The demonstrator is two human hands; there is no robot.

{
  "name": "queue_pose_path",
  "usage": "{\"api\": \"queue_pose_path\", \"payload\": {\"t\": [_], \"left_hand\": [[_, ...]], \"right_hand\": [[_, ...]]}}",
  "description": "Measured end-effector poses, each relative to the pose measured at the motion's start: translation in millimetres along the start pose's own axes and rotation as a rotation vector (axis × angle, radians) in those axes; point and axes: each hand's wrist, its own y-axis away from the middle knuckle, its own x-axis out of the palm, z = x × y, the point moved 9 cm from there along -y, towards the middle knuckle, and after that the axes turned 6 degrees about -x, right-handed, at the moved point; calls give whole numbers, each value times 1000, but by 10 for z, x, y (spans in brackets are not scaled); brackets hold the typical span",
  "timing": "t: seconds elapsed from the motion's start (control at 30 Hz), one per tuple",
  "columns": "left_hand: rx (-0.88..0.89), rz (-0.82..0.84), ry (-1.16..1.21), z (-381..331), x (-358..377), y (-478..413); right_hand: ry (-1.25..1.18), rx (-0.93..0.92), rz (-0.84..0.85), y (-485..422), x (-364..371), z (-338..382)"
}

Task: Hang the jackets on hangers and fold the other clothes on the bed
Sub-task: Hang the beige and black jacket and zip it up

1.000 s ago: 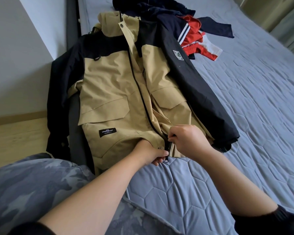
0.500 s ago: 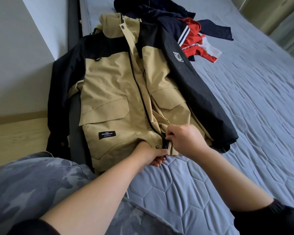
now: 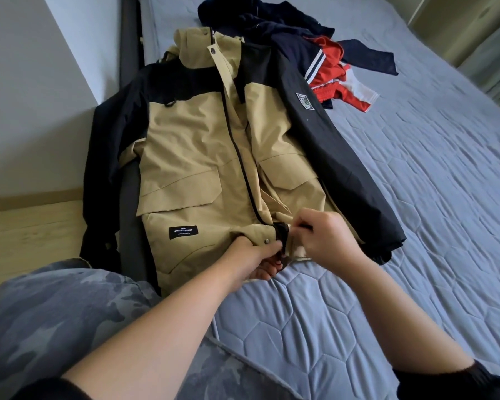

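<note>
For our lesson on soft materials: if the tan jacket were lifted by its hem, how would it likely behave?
Probably floppy: the jacket lies creased on the bed, one sleeve drooping over the edge. Likely heavyish for clothing: thick shell, big flap pockets. It may slide when pushed: the fabric looks smooth.

A tan-and-black hooded jacket (image 3: 214, 157) lies face up, zipped, along the bed's (image 3: 416, 197) left edge, other clothes (image 3: 315, 47) beyond.

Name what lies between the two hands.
In the head view, the black zipper end of the tan jacket, at its hem, lies between the left hand and right hand.
</note>
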Motion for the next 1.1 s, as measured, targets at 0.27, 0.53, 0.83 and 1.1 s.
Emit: {"api": "queue_pose_path", "payload": {"t": [0.27,0.53,0.83,1.1], "left_hand": [[100,-74,130,-90,-22,-16],[52,48,-28,-29,73,-7],[-40,71,-171,124,41,-71],[-286,111,-317,276,-64,-67]], "right_hand": [[21,-231,117,505,195,341],[-201,-34,3,368,111,0],[-267,114,508,436,501,-119],[-581,232,512,449,496,-294]]}}
